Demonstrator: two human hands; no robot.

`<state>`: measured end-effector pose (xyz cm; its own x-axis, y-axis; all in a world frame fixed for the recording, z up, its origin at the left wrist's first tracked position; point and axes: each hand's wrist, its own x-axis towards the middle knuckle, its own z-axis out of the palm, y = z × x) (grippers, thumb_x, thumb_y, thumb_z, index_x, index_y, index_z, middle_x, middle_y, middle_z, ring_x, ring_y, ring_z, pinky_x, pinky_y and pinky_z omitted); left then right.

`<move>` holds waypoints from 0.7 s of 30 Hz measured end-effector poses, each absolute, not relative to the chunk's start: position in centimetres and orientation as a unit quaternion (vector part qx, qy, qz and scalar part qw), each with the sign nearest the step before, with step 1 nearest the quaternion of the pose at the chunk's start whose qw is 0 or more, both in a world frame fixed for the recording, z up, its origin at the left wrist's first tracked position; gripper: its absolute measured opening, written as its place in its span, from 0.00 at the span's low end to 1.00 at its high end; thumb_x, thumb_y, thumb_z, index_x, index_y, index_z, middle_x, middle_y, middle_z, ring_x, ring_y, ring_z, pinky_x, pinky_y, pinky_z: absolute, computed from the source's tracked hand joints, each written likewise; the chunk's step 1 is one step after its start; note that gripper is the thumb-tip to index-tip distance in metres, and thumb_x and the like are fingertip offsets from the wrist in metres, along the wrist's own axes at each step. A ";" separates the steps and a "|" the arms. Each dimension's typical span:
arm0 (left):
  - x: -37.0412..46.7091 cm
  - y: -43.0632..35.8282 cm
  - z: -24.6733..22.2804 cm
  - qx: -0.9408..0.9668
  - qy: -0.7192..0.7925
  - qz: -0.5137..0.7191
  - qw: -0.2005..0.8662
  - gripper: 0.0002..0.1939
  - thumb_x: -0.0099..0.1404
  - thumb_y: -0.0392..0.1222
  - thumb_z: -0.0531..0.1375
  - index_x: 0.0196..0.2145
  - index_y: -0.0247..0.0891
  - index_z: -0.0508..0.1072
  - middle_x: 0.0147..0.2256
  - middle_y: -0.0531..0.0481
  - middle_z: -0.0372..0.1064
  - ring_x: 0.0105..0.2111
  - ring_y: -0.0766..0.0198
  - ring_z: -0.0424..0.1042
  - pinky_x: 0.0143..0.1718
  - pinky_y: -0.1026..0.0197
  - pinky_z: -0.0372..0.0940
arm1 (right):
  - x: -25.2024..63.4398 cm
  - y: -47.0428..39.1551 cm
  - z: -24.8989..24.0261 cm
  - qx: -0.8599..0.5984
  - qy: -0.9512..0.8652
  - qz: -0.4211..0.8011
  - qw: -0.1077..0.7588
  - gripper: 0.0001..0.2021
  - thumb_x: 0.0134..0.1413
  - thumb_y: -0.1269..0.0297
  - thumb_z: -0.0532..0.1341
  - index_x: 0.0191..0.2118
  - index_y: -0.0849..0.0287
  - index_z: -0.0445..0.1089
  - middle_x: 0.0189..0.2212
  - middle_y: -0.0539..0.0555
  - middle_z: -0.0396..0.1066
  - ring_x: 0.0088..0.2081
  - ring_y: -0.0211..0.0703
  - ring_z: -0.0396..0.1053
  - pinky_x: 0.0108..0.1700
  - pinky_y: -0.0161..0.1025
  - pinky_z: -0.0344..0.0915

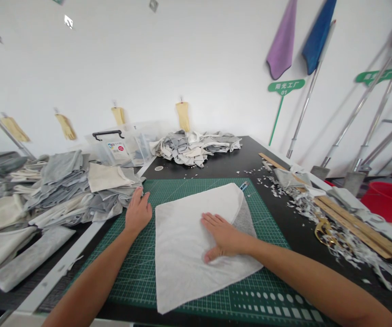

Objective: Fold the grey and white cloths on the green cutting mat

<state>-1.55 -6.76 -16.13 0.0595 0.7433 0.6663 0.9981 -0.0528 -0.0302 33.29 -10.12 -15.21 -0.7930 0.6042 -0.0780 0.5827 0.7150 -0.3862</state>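
A square of white cloth lies on the green cutting mat, its far right corner folded to show a grey side. My right hand rests flat on this cloth, fingers spread. My left hand is at the mat's left edge, apart from the cloth, beside a heap of folded grey and cream cloths; its fingers look extended, with nothing seen in them. Just past the cloth's far right corner, part of a blue-and-grey utility knife shows; the cloth may cover the rest.
Cloth scraps are piled at the back, near a clear plastic box with a black handle. Wooden strips, gold-handled scissors and white shreds line the right edge. A red bucket stands beyond.
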 end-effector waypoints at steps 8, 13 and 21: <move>-1.6 -6.9 -17.2 -0.657 -0.705 -0.195 0.182 0.20 0.64 0.38 0.46 0.51 0.37 0.66 0.45 0.39 0.69 0.48 0.51 0.67 0.48 0.50 0.60 | 33.3 -10.2 -14.9 -0.324 -0.924 0.202 0.023 0.57 0.38 0.31 0.53 0.64 0.70 0.37 0.65 0.65 0.29 0.64 0.58 0.29 0.63 0.49 0.29; -0.9 -7.3 -16.2 -0.677 -0.641 -0.249 0.263 0.27 0.59 0.34 0.51 0.57 0.31 0.57 0.63 0.37 0.37 0.63 0.47 0.38 0.59 0.45 0.45 | 33.3 -10.2 -15.0 -0.322 -0.926 0.198 0.029 0.56 0.38 0.32 0.54 0.64 0.70 0.38 0.65 0.66 0.30 0.64 0.58 0.30 0.63 0.49 0.30; -2.0 -6.2 -17.6 -0.749 -0.601 -0.205 0.191 0.19 0.63 0.40 0.48 0.49 0.33 0.66 0.58 0.41 0.54 0.61 0.57 0.47 0.60 0.54 0.47 | 33.3 -10.1 -15.6 -0.317 -0.929 0.187 0.037 0.55 0.40 0.33 0.54 0.64 0.70 0.38 0.64 0.66 0.30 0.64 0.58 0.30 0.63 0.50 0.30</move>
